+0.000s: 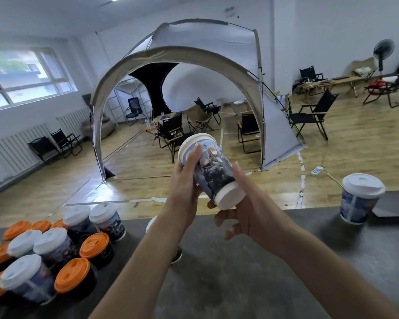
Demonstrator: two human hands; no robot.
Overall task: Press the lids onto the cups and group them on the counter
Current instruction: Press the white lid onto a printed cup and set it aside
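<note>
Filling the room beyond, a grey dome tent (205, 42) arched over folding chairs (309, 113) on the wooden floor. Nearer, a dark counter (240, 272) ran across the bottom of the view. On its left end stood a tight cluster of lidded cups, the white-lidded cups (53, 242) mixed with the orange-lidded cups (95, 245), several touching. A lone lidded cup (359, 199) stood upright well apart on the right end. Above the counter's middle, both hands held a printed cup (213, 166) in the air, tilted with its white lid (194, 140) up and away and its base toward the camera. The left hand (187, 180) wrapped the wall near the lid, thumb lying along the print. The right hand (244, 208) curled its fingers under the base, thumb raised beside the wall. Another cup (176, 254) showed partly behind the left forearm.
</note>
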